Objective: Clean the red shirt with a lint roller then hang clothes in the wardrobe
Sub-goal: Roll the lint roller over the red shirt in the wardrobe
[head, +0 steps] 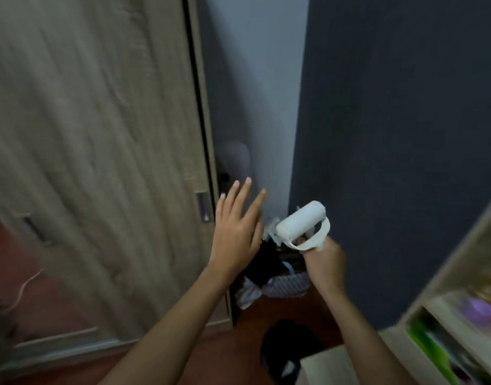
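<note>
My right hand grips the handle of a white lint roller, holding it up with the roll tilted to the upper right. My left hand is open with fingers spread, raised just right of the wardrobe's edge. The wardrobe is a tall light wood-grain unit on the left with a recessed metal handle on its sliding door, which looks shut. No red shirt is in view. The picture is motion-blurred.
A dark blue wall fills the right. Between wardrobe and wall, a pile of clothes and a patterned bag sit on the red-brown floor. A dark object lies lower down. A light shelf unit with colourful items stands at the bottom right.
</note>
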{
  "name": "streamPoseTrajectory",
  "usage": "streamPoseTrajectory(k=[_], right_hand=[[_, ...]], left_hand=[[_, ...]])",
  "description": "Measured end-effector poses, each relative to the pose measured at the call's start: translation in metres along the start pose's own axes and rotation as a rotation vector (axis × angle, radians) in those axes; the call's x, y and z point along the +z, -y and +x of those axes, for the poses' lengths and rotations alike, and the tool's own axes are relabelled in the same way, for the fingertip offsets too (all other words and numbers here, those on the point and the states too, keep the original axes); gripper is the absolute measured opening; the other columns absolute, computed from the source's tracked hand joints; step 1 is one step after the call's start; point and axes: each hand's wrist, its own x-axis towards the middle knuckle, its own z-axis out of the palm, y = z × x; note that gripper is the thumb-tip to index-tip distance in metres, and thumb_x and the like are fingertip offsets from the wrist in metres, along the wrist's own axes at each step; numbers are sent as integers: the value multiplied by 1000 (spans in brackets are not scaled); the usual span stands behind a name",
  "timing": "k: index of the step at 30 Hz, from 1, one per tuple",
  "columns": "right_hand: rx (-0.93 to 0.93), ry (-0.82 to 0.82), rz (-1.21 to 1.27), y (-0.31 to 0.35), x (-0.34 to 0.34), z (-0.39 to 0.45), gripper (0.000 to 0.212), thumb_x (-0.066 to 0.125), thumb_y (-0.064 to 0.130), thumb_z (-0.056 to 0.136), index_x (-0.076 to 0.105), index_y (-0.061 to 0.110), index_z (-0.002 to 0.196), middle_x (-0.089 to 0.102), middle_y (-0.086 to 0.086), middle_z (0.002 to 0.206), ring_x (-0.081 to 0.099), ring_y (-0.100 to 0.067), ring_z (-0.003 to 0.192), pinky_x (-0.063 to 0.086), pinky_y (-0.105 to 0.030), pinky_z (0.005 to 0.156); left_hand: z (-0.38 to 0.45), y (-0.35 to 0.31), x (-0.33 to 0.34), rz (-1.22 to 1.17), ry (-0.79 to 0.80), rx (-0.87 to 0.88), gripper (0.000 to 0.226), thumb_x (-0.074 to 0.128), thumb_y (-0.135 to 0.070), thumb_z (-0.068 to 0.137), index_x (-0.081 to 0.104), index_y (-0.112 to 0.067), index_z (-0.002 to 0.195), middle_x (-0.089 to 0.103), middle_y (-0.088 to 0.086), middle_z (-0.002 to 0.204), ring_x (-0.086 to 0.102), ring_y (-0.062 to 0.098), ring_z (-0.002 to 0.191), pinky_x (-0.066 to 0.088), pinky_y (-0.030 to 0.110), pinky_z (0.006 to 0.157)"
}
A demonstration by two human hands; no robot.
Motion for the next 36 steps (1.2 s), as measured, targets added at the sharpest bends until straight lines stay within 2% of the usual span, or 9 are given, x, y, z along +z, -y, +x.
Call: streamPoseTrajectory(k=[2, 5, 8, 13, 16, 20, 24, 30, 36], right_hand=[[-2, 62, 131, 23, 33, 12, 10, 65, 16, 84, 59, 14, 77, 67, 3, 67, 66, -15, 64, 47, -30, 58], [-33, -37, 193, 50, 85, 29, 14, 65, 8, 80, 56, 11, 69, 57, 6, 61, 57, -16, 61, 41, -28, 54], [2, -127, 213, 68, 135, 50, 19, 62, 2, 77, 54, 5, 60, 55, -4, 57, 53, -22, 59, 36, -28, 55], [5, -217, 275, 98, 199, 92, 15, 62, -3, 75, 54, 0, 63, 60, -17, 60, 52, -26, 59, 37, -33, 55], [38, -237, 309, 106, 224, 111, 14, 62, -3, 76, 56, -2, 64, 60, -15, 61, 52, -25, 60, 40, -33, 54], [115, -258, 351, 103, 244, 130, 20, 63, 0, 79, 54, 6, 62, 58, -6, 60, 54, -22, 61, 39, -29, 54], [103, -278, 315, 96, 254, 140, 15, 64, 0, 79, 57, 0, 65, 60, -8, 61, 55, -21, 61, 42, -30, 54], [45, -286, 282, 86, 273, 151, 17, 65, -3, 74, 56, 1, 60, 60, -12, 60, 59, -27, 61, 42, -32, 54], [-18, -287, 307, 91, 276, 144, 24, 64, -8, 73, 52, 5, 57, 52, -2, 53, 51, -17, 56, 34, -21, 47]], left_hand=[[-1, 39, -1, 68, 4, -22, 49, 47, -20, 91, 45, -17, 140, 30, 12, 154, 21, 30, 144, 22, 49, 114], [3, 94, 3, 148, 25, -40, 52, 43, -20, 91, 41, -16, 143, 27, 14, 155, 18, 32, 145, 21, 50, 114], [14, 146, 17, 222, 77, -43, 59, 47, -20, 88, 34, -16, 146, 23, 14, 156, 14, 34, 145, 19, 51, 114], [39, 218, 56, 335, 176, -1, 62, 45, -24, 88, 31, -13, 147, 23, 15, 156, 16, 36, 145, 25, 54, 112], [48, 249, 82, 371, 267, 101, 66, 51, -30, 88, 30, -13, 148, 23, 15, 156, 17, 34, 144, 31, 55, 109], [63, 288, 108, 482, 338, 259, 87, 70, -29, 75, 27, -13, 149, 21, 12, 157, 17, 30, 145, 23, 51, 113], [72, 312, 128, 499, 298, 216, 89, 69, -34, 78, 21, -15, 151, 16, 9, 158, 12, 28, 145, 9, 51, 114], [70, 314, 155, 502, 225, 168, 91, 68, -53, 75, 24, -24, 149, 14, 6, 156, 3, 28, 144, 13, 53, 110], [65, 321, 161, 530, 171, 195, 87, 52, -54, 83, 6, -25, 152, 10, 4, 158, 1, 26, 145, 5, 51, 112]])
